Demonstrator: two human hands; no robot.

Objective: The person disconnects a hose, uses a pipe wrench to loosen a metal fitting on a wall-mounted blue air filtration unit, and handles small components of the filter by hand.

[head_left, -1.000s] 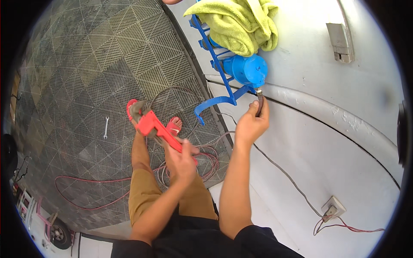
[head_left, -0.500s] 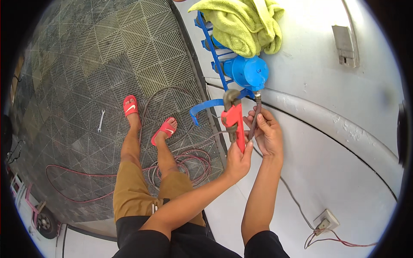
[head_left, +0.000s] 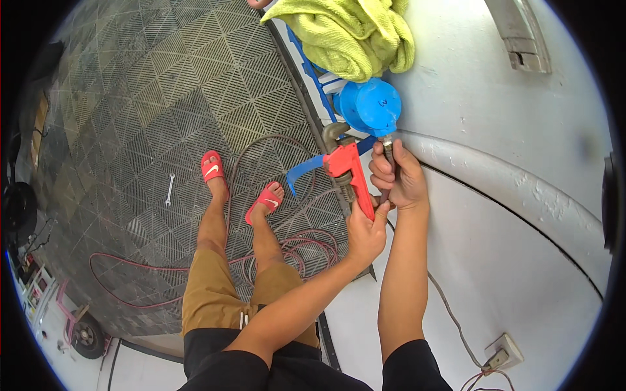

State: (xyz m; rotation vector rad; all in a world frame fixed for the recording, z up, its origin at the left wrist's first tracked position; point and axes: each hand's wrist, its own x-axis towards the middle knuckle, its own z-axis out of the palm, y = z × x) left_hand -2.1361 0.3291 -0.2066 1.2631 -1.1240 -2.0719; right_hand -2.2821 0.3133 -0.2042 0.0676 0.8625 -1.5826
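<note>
A red pipe wrench (head_left: 358,182) is in my left hand (head_left: 366,236), its hooked jaw pointing up beside the blue rack. The thumb of that hand also lies near the lower part of a dark hose (head_left: 386,195). My right hand (head_left: 403,174) wraps around the hose just below its metal fitting (head_left: 387,139). That fitting meets the underside of a round blue canister (head_left: 375,107). The wrench jaws are apart from the fitting. Behind the wrench, a curved blue bracket arm (head_left: 305,172) sticks out to the left.
A yellow-green towel (head_left: 345,36) drapes over the rack above the canister. On the grid floor (head_left: 150,124) lie an open-end wrench (head_left: 170,189) and a coiled red hose (head_left: 137,303). A wall socket (head_left: 505,352) with a cable is at lower right.
My right hand has moved up the hose and closed around it near the fitting. The wrench has shifted left and slightly down relative to the canister. The view has shifted a little.
</note>
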